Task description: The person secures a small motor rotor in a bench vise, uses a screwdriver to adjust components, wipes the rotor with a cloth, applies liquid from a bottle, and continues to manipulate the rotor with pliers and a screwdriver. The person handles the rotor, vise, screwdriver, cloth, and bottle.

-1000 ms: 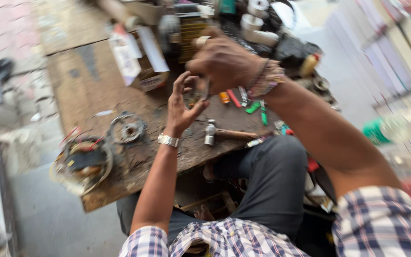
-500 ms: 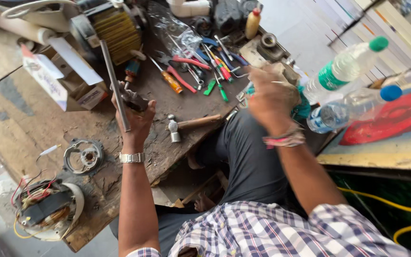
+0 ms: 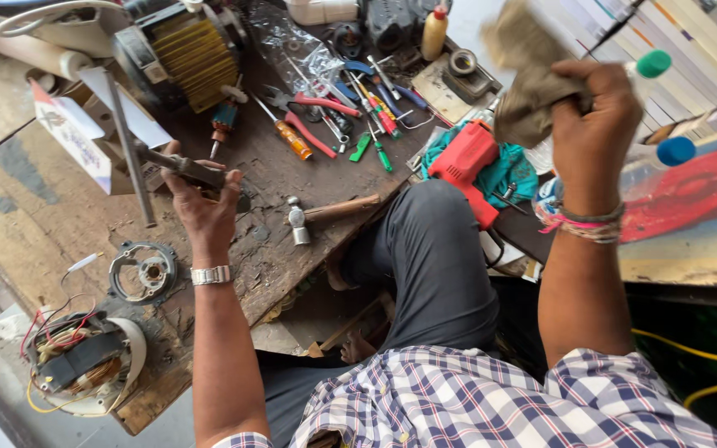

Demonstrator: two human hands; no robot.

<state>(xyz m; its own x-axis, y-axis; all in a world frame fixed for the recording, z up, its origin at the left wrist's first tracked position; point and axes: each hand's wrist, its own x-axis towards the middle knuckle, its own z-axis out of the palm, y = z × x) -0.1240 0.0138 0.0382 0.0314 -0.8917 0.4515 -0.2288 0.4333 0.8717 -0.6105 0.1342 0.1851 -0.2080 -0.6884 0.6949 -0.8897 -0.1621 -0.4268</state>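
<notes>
Motor stripped, parts loose on tabletop [image 3: 43, 216]: left hand [image 3: 205, 207] closed around dark shafted part [image 3: 184, 168], possibly the rotor spindle, right hand [image 3: 587, 124] clutching brown rag [image 3: 524, 75] above the bottles; wiping apparently not begun, reassembly left.

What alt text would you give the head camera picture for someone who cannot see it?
A seated person's left hand holds a metal part with a long shaft over a cluttered wooden workbench, while the right hand lifts a brown rag. Screwdrivers, a hammer and a red power tool lie nearby.
</notes>
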